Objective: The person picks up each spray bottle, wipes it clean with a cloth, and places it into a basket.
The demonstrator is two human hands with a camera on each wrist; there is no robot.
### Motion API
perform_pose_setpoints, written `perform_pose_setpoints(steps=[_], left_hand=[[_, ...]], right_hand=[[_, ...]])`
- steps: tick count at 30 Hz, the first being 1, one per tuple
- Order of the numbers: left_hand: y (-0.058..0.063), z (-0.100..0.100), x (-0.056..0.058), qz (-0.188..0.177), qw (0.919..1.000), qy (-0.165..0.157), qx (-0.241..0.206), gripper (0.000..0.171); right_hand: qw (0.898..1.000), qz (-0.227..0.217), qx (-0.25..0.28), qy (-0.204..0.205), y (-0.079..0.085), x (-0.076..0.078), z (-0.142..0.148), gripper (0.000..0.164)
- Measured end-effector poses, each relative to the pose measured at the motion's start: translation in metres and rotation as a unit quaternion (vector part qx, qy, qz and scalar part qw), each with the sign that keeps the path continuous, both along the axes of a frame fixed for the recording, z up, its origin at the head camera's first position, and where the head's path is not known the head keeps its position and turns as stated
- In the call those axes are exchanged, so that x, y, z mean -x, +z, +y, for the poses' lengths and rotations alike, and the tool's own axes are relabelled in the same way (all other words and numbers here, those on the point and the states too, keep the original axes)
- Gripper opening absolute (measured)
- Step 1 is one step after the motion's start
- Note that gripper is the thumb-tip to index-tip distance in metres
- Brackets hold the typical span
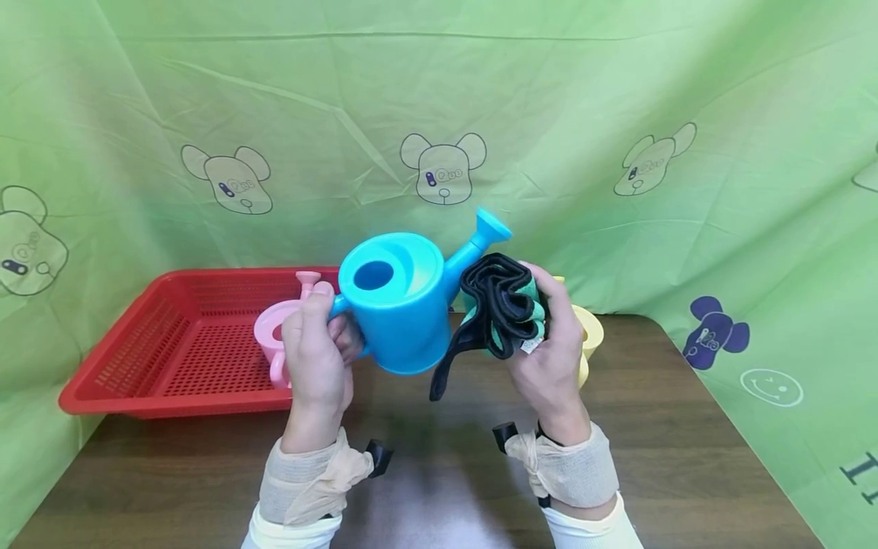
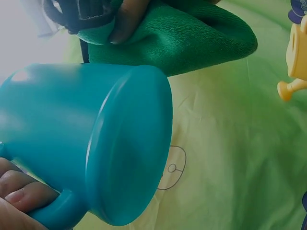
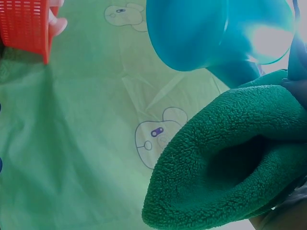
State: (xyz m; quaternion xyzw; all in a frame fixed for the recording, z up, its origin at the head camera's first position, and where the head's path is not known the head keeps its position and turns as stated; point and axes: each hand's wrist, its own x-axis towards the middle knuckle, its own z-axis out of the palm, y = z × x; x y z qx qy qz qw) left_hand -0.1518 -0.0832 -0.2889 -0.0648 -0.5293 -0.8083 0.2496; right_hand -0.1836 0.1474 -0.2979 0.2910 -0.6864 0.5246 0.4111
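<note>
Blue plastic shines as a person's left hand point(image 1: 315, 351) grips the handle of a watering can point(image 1: 405, 313) raised above the table, its flared spout angling to the right. The right hand point(image 1: 559, 343) clasps a bunched green cloth point(image 3: 182, 167), plush-piled and trimmed with folded black edging, just beside the spout. The left hand partly blocks a pink watering can point(image 1: 266, 328) in a perforated red basket point(image 1: 171, 406) at left; the right partly hides a yellow watering can point(image 1: 591, 326). A wood-grain table point(image 1: 439, 488) lies beneath; a creased green curtain point(image 1: 329, 91) with bear-head prints hangs at the far side.
</note>
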Motion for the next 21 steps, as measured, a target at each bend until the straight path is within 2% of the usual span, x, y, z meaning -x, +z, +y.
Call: perform_pose_setpoints(steps=[12, 21], left_hand=[[-0.0008, 0.0037, -0.001, 0.007, 0.9994, 0.002, 0.033, 0.056], [0.0007, 0.0037, -0.0004, 0.021, 0.9996, 0.002, 0.016, 0.056]], right_hand=[[0.999, 0.019, 0.03, -0.002, 0.0004, 0.0017, -0.0001, 0.051], [1.0, -0.009, 0.001, 0.01, -0.0002, 0.0006, -0.0011, 0.053]])
